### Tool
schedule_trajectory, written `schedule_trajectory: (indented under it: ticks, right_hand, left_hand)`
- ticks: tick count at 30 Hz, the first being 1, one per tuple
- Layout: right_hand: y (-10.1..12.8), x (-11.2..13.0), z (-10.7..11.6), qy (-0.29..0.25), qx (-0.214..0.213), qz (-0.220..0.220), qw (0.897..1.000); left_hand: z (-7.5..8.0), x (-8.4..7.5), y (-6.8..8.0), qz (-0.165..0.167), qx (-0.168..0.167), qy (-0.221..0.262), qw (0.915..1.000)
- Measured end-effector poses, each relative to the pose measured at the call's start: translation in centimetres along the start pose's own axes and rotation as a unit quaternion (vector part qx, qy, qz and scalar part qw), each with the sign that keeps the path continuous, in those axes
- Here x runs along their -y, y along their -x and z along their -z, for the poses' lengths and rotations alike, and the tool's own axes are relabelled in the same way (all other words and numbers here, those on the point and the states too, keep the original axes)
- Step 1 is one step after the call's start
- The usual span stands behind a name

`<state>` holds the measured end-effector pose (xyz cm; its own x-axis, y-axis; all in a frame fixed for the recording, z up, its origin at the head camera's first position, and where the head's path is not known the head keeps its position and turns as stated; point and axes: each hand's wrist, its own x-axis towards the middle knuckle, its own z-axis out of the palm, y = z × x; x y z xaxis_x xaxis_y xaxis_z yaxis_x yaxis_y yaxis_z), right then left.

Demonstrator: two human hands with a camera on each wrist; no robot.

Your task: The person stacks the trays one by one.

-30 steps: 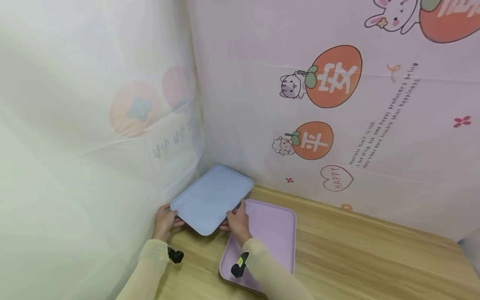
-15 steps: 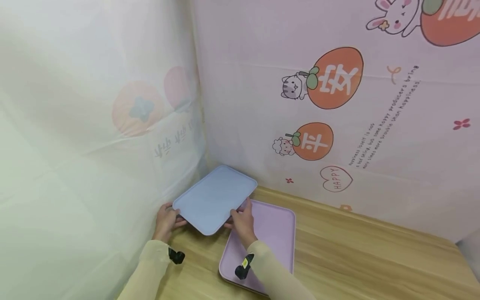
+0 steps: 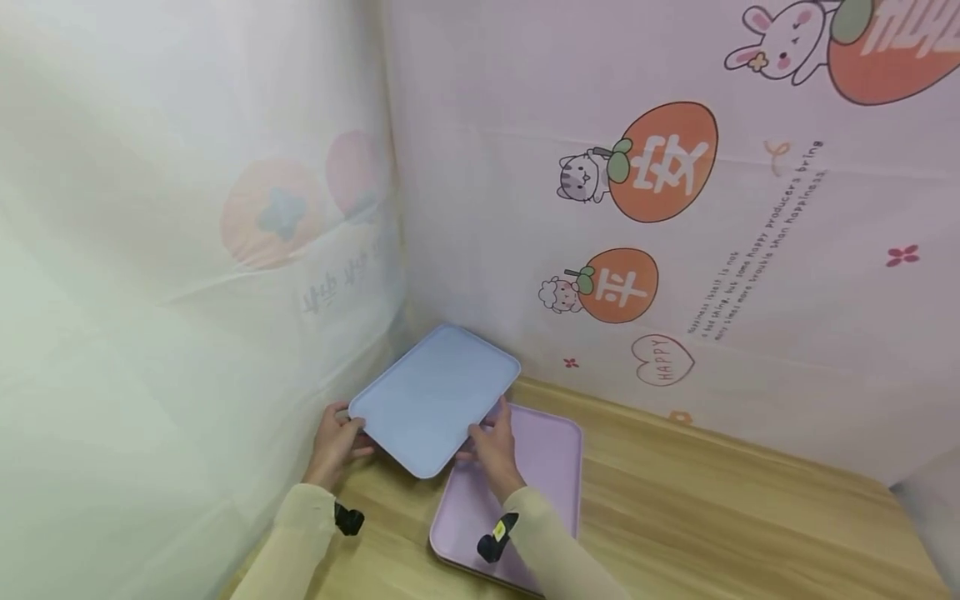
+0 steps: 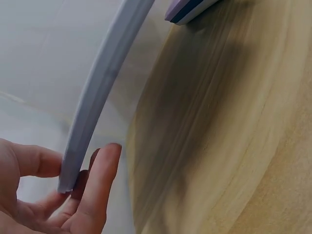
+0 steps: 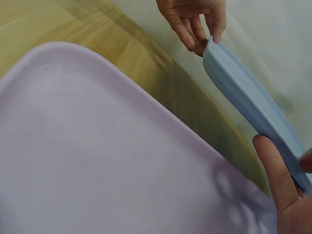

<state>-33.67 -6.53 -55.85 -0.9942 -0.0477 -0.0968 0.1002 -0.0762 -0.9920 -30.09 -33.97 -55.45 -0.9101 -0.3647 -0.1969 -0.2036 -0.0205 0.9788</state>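
left hand [image 3: 336, 440] pinching the near left corner of the blue tray [image 3: 435, 397], thumb on top and fingers curled beneath, as seen close in the left wrist view [image 4: 73, 195]. right hand [image 3: 491, 446] clamped on the tray's right long edge, thumb over the rim [image 5: 275, 170], fingers hidden below. blue tray held clear of the wooden table [image 3: 712, 517], tilted with its far end raised toward the patterned curtain [image 3: 675, 208], partly overhanging the pink tray [image 3: 540, 467] lying flat on the table. judged as the carrying step: tray lifted and being swung rightward over the pink one. next, probably levelling it, squaring its corners with the pink tray's rim, then lowering while keeping both grips even to avoid a tip. compared with a second ago: shifted a little right and further over the pink tray; both grips unchanged.
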Motion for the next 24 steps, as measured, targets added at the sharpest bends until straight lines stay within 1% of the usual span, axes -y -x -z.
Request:
schedule_trajectory:
  ticks: [5,11,15,19,24]
  right_hand:
    - [0.1,0.1,1.3,0.009,0.0,-0.005,1.0]
    - [0.1,0.6,3.3,0.031,0.022,-0.008,0.999]
    - [0.0,1.0,4.2,0.042,0.04,-0.015,0.998]
    - [-0.1,1.1,5.2,0.045,0.055,-0.026,0.997]
    - [0.1,1.1,6.5,0.057,0.066,-0.034,0.996]
  left_hand:
    - [0.0,-0.2,-0.3,-0.017,0.01,-0.034,0.9992]
    - [-0.2,-0.4,-0.5,-0.029,0.018,-0.066,0.9972]
    - [-0.4,-0.5,-0.4,-0.037,0.032,-0.095,0.9943]
    - [-0.6,-0.4,-0.3,-0.049,0.058,-0.125,0.9892]
    - [-0.7,-0.2,-0.3,-0.047,0.111,-0.137,0.9832]
